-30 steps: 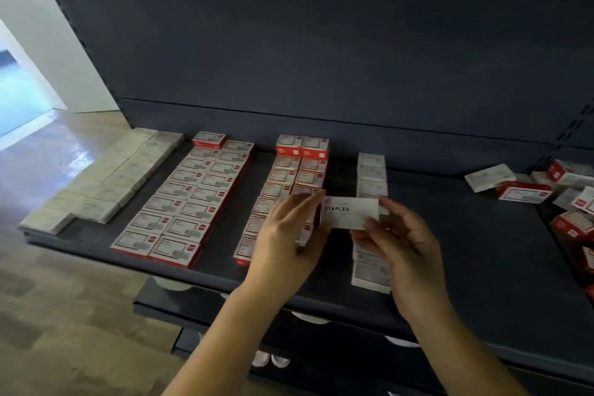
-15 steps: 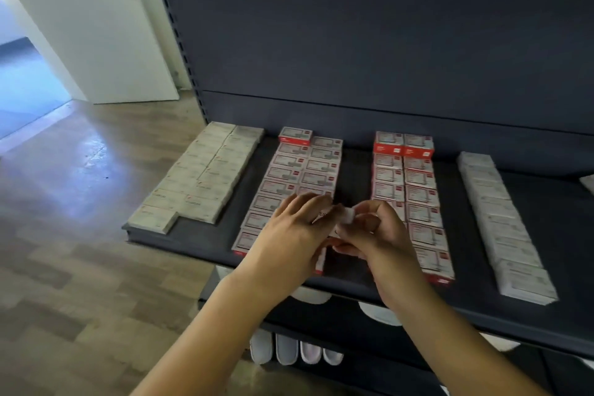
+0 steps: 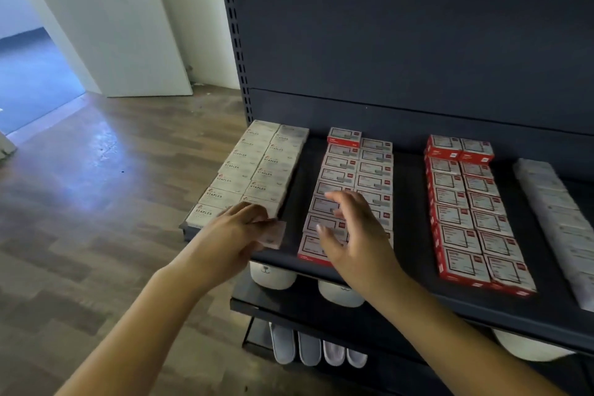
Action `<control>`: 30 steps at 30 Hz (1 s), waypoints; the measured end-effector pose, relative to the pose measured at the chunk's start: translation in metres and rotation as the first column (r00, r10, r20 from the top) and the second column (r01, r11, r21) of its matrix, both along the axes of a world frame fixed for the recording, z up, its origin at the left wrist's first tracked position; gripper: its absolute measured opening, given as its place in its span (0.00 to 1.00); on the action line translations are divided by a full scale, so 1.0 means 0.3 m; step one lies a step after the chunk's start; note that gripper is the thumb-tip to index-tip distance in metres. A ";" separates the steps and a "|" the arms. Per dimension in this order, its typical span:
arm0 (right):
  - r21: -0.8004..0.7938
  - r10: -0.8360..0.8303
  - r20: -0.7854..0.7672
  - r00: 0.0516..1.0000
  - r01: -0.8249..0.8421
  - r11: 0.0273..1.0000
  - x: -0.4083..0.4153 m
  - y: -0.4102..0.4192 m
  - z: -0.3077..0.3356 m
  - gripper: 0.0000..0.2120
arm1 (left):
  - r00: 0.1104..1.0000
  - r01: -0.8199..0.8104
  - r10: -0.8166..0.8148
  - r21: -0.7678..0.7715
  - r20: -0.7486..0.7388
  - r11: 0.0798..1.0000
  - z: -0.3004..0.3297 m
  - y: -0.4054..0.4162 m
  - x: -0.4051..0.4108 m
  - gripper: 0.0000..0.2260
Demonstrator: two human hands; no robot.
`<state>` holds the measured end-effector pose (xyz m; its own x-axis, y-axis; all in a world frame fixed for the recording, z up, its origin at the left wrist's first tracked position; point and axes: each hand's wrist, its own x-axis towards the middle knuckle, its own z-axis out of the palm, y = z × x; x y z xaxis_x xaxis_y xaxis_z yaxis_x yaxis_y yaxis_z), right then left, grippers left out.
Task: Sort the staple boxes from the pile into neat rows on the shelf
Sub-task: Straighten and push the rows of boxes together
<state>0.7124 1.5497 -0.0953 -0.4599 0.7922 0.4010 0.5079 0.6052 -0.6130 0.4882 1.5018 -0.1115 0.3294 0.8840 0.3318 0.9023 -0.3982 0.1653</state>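
My left hand (image 3: 239, 228) grips a small white staple box (image 3: 274, 235) at the front end of the white double row (image 3: 257, 170) on the shelf's left. The box is blurred and sits just above the shelf surface. My right hand (image 3: 350, 231) hovers with relaxed, spread fingers over the front of the red-and-white double row (image 3: 353, 170) and holds nothing. A second, taller red double row (image 3: 463, 199) lies to the right. A single white row (image 3: 553, 209) runs along the far right.
The dark shelf (image 3: 414, 283) has bare strips between the rows. Its front edge runs below my hands. White rounded items (image 3: 273, 276) and slippers (image 3: 318, 352) sit on lower shelves. An open door (image 3: 128, 26) and wooden floor (image 3: 80, 186) lie to the left.
The view has swung left, away from the loose pile. Both hands held the white box together; now only my left hand holds it, moved left to the white rows, and my right hand has let go.
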 end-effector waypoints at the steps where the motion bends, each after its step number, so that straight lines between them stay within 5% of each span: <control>1: 0.097 -0.008 0.063 0.998 0.002 0.995 -0.012 0.003 -0.009 0.18 | 1.000 -0.001 0.000 -0.019 -0.008 1.000 -0.009 -0.007 -0.020 0.16; 5: 0.253 -0.063 0.171 0.983 0.018 0.967 -0.048 0.007 -0.033 0.17 | 0.999 -0.020 0.017 -0.072 -0.032 0.997 -0.036 -0.005 -0.048 0.16; 19: 0.191 -0.006 0.137 0.991 -0.021 0.981 -0.069 0.027 -0.067 0.14 | 0.982 -0.106 0.109 -0.028 0.154 0.994 -0.093 -0.011 -0.063 0.08; 28: 0.124 0.020 0.088 0.996 -0.031 0.992 -0.026 0.030 -0.097 0.13 | 0.965 -0.261 0.255 -0.288 -0.058 0.921 -0.017 -0.003 0.012 0.16; 30: 0.098 0.035 0.066 0.997 -0.041 0.994 0.009 0.030 -0.104 0.13 | 0.961 -0.275 0.261 -0.236 -0.091 0.932 0.005 -0.012 0.092 0.17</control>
